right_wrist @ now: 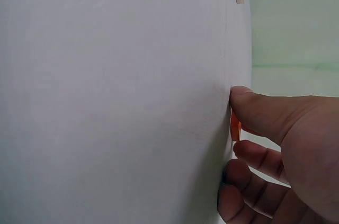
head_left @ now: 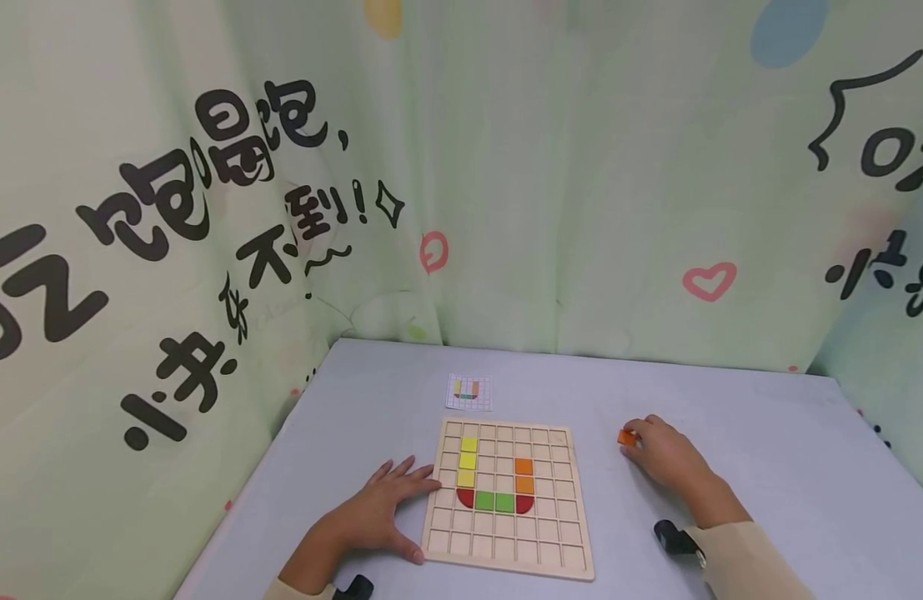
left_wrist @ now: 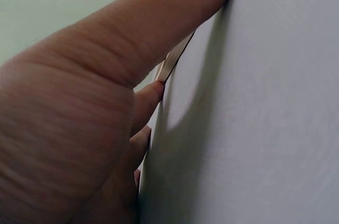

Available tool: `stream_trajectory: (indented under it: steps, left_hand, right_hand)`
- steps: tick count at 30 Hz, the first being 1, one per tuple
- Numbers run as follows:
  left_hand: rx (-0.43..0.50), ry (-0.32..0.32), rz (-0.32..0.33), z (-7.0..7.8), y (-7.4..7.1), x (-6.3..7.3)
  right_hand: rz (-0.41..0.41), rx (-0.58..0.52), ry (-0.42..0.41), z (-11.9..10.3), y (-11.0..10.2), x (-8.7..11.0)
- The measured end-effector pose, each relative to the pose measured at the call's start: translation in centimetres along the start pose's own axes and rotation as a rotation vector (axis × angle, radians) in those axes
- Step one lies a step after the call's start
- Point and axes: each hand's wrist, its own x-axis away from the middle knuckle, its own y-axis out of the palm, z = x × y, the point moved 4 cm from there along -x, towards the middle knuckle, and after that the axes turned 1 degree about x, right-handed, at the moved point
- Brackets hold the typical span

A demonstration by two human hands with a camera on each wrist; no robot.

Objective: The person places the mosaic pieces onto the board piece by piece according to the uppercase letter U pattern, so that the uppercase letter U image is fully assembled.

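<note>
A square wooden grid board lies on the table; three yellow tiles, two green tiles, two orange tiles and two rounded red tiles form a U on it. Spread along its left edge, my left hand touches the frame with fingers and thumb fairly straight. Off to the right of the board, my right hand pinches an orange square tile between thumb and fingers, low over the table. In the right wrist view the orange tile shows edge-on beside the thumb.
Behind the board lies a small printed card with a coloured U on a grid. The pale table is surrounded by light green curtains with black lettering. Dark wrist straps show at both sleeves.
</note>
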Motion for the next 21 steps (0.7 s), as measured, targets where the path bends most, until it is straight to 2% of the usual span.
stream_trajectory:
  steps: [7, 21]
  left_hand:
    - [-0.007, 0.021, 0.005, -0.05, 0.06, 0.02]
    - [-0.012, -0.007, -0.002, 0.07, -0.01, -0.06]
  right_hand:
    - [-0.021, -0.003, 0.008, -0.08, 0.11, -0.47]
    - [0.008, -0.016, -0.037, 0.0, 0.22, -0.55]
